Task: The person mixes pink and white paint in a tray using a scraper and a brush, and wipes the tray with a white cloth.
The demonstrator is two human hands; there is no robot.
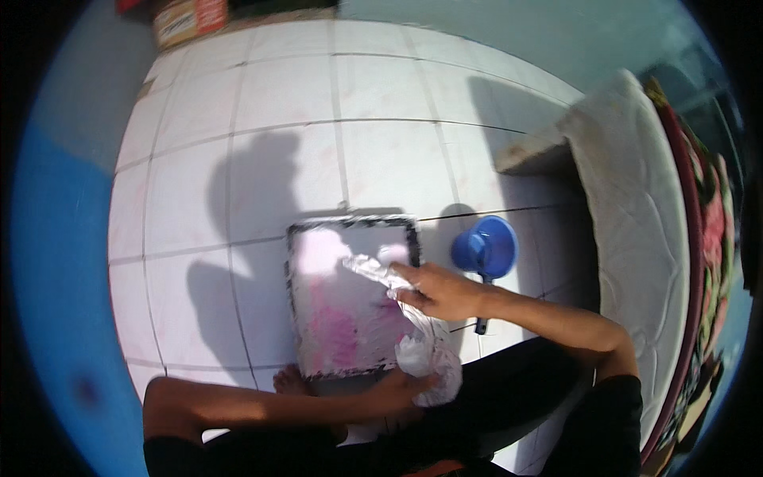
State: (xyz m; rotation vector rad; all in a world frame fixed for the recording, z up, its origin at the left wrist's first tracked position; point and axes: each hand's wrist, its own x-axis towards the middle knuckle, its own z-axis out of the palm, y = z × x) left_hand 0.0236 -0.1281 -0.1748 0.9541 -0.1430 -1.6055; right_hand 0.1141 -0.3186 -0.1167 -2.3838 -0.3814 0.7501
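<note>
A rectangular panel (350, 310) with a rough black-and-white border and pink and purple smears lies on the floor in front of me. Over its right part stretches a long, crumpled white piece of thin sheeting (413, 312); whether it is cloth or plastic, I cannot tell. My right hand (435, 291) pinches it near the end that reaches over the panel. Lower down, by the panel's bottom right corner, my left hand (404, 393) is closed round the bunched part of the same sheeting. Most of the left fingers are hidden behind it.
Right of the panel stands a blue plastic cup (499, 253) with a dark handle (482, 324) pointing toward me. A quilted white mattress (636, 238) lines the right side. Boxes (189, 22) sit at the far left. A blue wall (67, 262) bounds the left, and my bare foot (292, 381) is below the panel.
</note>
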